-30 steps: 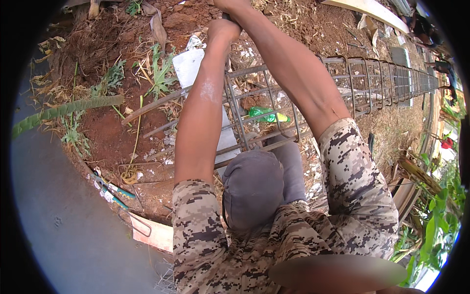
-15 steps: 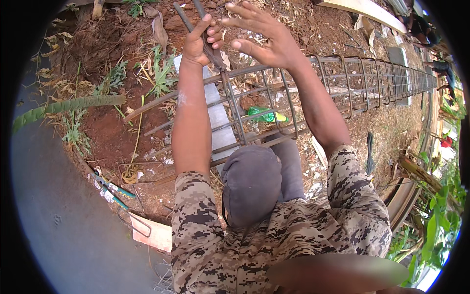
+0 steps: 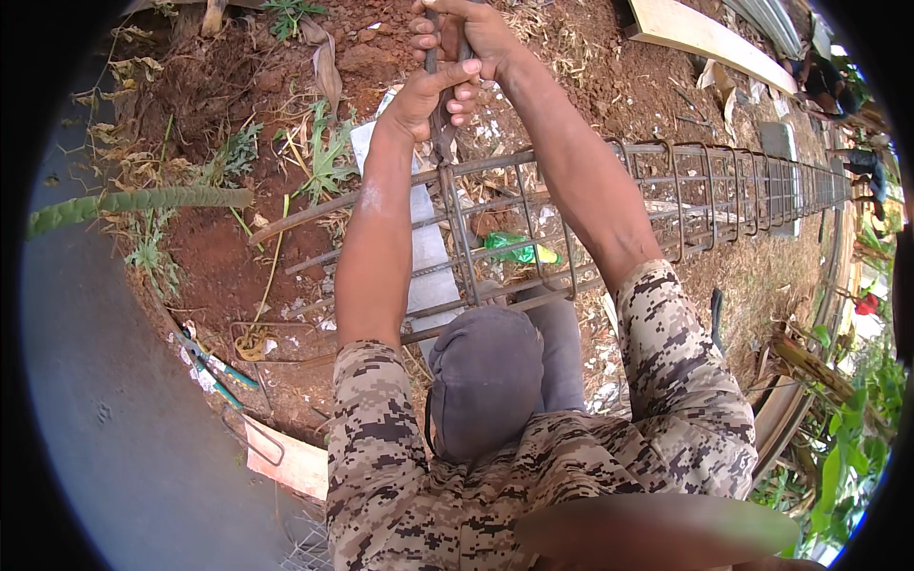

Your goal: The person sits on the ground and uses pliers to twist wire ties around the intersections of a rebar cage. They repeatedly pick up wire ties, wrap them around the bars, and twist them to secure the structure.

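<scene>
At the upper centre of the frame, both hands grip a dark long-handled tool. The left hand has its fingers curled around it just above its head; the right hand sits higher, closed around the handles near the top edge. The tool's head meets the rebar cage at a corner where a stirrup crosses a long bar; the cage runs from the centre toward the right rim. Under it, mid-frame, lies a crumpled green plastic item with a yellow end, any lettering too small to read. Teal-handled pliers lie at lower left.
</scene>
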